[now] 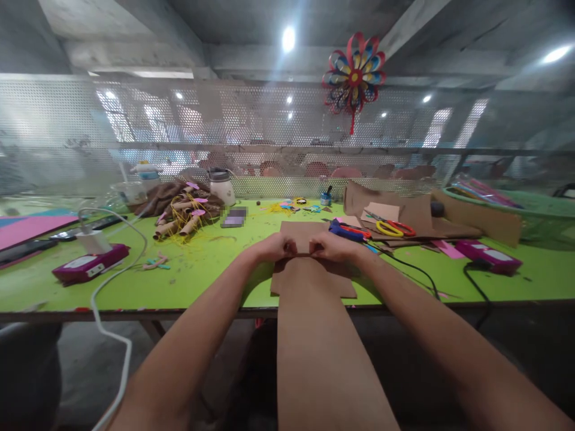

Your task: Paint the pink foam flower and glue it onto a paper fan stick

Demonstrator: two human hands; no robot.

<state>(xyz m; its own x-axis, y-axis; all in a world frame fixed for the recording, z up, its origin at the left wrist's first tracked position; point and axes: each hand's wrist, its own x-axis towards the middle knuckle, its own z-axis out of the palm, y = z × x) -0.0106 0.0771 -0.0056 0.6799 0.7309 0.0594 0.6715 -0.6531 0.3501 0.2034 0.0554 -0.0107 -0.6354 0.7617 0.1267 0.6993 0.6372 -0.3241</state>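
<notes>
A long strip of brown cardboard (326,353) runs from close below the camera up to the green table. Its far end meets a flat cardboard piece (299,230) lying near the table's front edge. My left hand (276,246) grips the strip's far end on the left, fingers curled. On the right, my right hand (330,246) pinches the same edge, a short gap from the left. Another cardboard layer (344,287) shows under the strip. The fingertips partly hide the fold or edge between them.
Blue-handled pliers (345,231) and scissors (395,228) lie right of my hands, near cardboard scraps (404,209). Purple power strips (92,263) with cords sit on both sides. Cardboard tubes (191,218) are piled at left, beside a jar (222,187). A green basket (539,215) stands far right.
</notes>
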